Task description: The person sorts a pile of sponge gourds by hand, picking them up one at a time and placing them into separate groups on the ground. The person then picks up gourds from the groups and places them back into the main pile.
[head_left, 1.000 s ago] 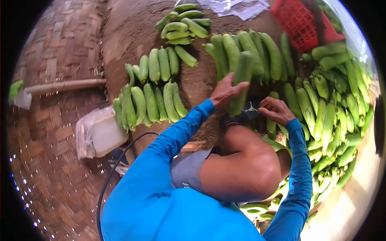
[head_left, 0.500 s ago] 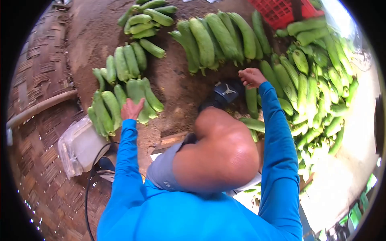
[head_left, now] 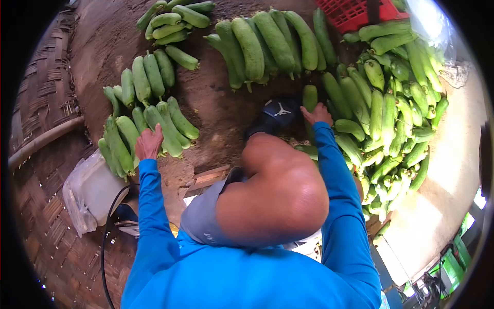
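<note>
My left hand (head_left: pixel 150 143) rests at the lower end of a row of long green sponge gourds (head_left: pixel 178 121) on the left. Its fingers lie loosely against the nearest gourds and hold none of them. Over on the right, my right hand (head_left: pixel 316 114) has its fingers and thumb around a single upright sponge gourd (head_left: pixel 310 96), whose lower part runs down beside my wrist. A large pile of sponge gourds (head_left: pixel 378 118) lies just to the right of that hand.
More gourds lie in a row (head_left: pixel 262 49) ahead and in a small heap (head_left: pixel 177 23) at the far left. A red plastic crate (head_left: pixel 345 15) stands at the back right. My dark sandal (head_left: pixel 278 110) is between my hands. A plastic-wrapped pale container (head_left: pixel 98 188) sits at the left.
My right hand has moved down and closed around a sponge gourd. My left hand has drawn back slightly from the gourd it lay on. The view has shifted a little.
</note>
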### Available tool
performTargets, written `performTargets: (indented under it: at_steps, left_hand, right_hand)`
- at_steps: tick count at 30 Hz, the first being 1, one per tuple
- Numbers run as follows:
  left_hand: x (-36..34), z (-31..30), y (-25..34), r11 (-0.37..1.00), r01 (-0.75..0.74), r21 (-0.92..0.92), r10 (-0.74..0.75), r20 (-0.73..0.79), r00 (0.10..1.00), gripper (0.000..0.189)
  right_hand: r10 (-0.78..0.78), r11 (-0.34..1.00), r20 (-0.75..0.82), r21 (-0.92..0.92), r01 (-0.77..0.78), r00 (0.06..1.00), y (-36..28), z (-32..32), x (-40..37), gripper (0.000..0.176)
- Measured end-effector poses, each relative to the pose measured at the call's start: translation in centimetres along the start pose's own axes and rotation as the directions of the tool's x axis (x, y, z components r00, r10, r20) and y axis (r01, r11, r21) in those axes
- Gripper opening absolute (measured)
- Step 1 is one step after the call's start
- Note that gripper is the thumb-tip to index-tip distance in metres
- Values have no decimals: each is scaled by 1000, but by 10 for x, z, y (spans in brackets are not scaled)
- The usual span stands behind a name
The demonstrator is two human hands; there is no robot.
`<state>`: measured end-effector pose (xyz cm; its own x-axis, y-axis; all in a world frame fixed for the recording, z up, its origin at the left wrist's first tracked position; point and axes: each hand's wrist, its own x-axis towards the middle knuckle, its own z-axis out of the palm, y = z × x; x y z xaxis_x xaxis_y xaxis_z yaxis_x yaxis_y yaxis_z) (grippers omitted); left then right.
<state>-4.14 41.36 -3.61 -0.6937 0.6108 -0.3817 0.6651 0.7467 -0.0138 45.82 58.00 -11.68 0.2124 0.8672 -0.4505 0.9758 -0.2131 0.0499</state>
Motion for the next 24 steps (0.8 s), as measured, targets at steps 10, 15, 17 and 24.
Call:
performTargets:
  at_steps: [10, 15, 17, 24]
  left_hand:
    - [-15, 13, 96, 763, -411, -499, 453, -40, 890, 38]
    - [-13, 32, 148, 519, -175, -837, 577, 192, 794, 32]
    - [-28, 11, 179, 453, -29, -891, 617, 289, 732, 29]
    - [-103, -66, 321, 209, -430, -878, 968, 123, 219, 29]
  right_hand:
    - [-290, 951, 238, 179, 252, 927, 37, -65, 29, 76]
    - [-288, 512, 16, 847, 140, 958, 109, -146, -26, 58]
    - [-238, 246, -103, 956, 163, 966, 168, -144, -51, 55]
    - [188, -64, -439, 887, 457, 879, 286, -127, -242, 54]
